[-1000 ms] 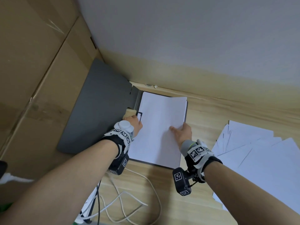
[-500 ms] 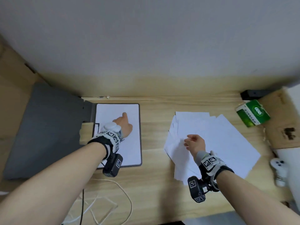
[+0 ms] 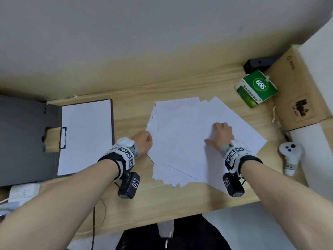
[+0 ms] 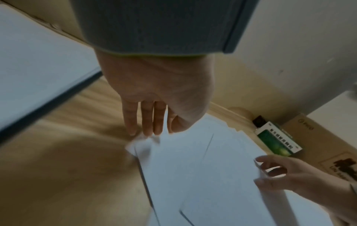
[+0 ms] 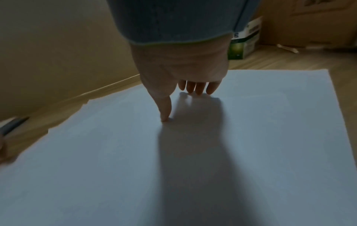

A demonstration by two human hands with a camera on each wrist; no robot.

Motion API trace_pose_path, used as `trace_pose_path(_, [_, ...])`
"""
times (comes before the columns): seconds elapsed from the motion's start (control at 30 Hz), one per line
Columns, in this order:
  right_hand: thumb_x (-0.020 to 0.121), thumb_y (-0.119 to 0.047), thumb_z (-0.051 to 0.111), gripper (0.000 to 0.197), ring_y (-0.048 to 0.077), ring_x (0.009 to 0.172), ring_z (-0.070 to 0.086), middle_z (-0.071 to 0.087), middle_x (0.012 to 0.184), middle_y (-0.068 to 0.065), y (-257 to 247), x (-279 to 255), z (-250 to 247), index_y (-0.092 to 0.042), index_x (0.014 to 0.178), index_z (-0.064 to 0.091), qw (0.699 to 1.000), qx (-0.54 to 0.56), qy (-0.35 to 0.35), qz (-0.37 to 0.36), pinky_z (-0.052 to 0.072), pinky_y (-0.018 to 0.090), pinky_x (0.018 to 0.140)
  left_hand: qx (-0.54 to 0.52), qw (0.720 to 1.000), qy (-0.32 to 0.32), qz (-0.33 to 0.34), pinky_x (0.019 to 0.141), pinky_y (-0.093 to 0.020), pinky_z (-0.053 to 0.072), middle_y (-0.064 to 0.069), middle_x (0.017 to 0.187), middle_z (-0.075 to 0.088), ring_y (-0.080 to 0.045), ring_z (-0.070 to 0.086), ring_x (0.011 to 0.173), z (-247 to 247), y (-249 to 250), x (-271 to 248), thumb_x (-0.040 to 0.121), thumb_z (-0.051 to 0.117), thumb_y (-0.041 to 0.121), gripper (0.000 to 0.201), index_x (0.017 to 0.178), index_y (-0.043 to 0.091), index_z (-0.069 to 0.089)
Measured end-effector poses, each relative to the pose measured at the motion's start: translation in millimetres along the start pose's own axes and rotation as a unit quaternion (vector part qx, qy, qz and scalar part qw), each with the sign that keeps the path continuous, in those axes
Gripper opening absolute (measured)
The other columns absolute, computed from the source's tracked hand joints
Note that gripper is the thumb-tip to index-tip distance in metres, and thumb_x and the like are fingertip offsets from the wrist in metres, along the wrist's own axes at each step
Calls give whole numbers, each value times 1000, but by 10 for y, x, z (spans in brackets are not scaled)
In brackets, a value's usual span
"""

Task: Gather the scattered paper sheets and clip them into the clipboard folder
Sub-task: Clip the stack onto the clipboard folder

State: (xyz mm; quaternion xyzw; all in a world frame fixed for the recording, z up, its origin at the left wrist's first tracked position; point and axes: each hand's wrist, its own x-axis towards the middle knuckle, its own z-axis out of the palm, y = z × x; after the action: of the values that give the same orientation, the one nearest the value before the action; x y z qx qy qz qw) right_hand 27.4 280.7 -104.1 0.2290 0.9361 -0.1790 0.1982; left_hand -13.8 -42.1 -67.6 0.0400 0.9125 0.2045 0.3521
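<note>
Loosely fanned white paper sheets (image 3: 189, 134) lie overlapping, left hand (image 3: 142, 144) and right hand (image 3: 220, 136) fingers straight, fingertips touching them.

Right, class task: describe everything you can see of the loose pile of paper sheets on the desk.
The paper sheets are plain white, blank, thin and fanned into an untidy overlapping pile, lying flat on the wooden desk right of the clipboard folder. The left hand touches their left edge with straight fingers; the right hand rests fingertips on the top sheet.
</note>
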Motion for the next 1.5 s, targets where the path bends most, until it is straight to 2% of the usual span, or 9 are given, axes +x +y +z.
trace_pose_path(0.13, [74,-53,73,53,31,117,46,58,115,6,187,78,-26,-19,113,62,997,-42,-31,-58,46,39,83,10,1000,-7,-21,83,-39,49,-10,112,58,-29,60,96,300,244,-27,89,49,13,15,101,12,57])
trace_pose_path(0.33, [90,-15,55,10,33,89,59,64,92,9,561,2,-148,-8,93,62,983,156,-7,-98,35,32,64,53,998,19,-35,85,-34,42,-11,126,46,-30,53,107,496,574,-57,90,52,14,29,118,9,53])
trace_pose_path(0.57, [88,-8,51,23,35,96,61,67,103,11,847,83,-304,-11,105,66,969,239,59,25,40,31,72,114,991,38,-51,99,-33,39,-10,142,34,-30,41,126,511,451,48,80,62,11,50,129,13,50])
trace_pose_path(0.73, [88,-6,46,26,32,85,60,63,91,5,1100,21,-285,-12,105,64,961,247,71,98,39,30,69,107,987,115,-45,86,-37,44,-10,135,37,-31,42,117,622,389,51,75,69,16,62,131,15,43])
trace_pose_path(0.9, [87,-5,50,30,37,108,55,60,116,16,1210,144,-311,-9,112,65,981,163,90,58,43,36,80,138,981,122,-65,75,-37,45,-16,120,45,-33,46,106,511,461,141,72,67,6,61,128,9,42])
trace_pose_path(1.03, [71,-29,78,65,34,123,38,40,137,10,1097,241,-372,-13,127,49,994,72,73,45,41,42,86,121,983,110,-83,78,-36,45,-15,119,47,-32,46,109,516,382,138,72,70,12,65,131,10,42])
trace_pose_path(1.17, [63,-50,83,80,34,120,40,47,128,12,1080,368,-521,-14,124,47,998,-40,30,36,40,42,83,107,984,104,-101,79,-36,47,-11,119,53,-29,51,107,515,366,148,72,70,18,59,125,12,46])
trace_pose_path(1.37, [77,-44,75,40,31,83,57,62,94,11,991,258,-479,-12,85,52,999,-1,-28,40,40,35,62,110,986,26,-122,70,-29,37,-11,102,57,-23,51,85,526,417,101,96,48,17,8,98,10,45])
trace_pose_path(1.5, [83,-25,72,22,35,82,63,67,88,14,921,43,-415,-5,87,63,984,170,-10,58,46,38,68,56,989,31,-136,91,-37,44,-17,129,58,-35,57,115,516,381,31,95,46,13,34,125,-2,54])
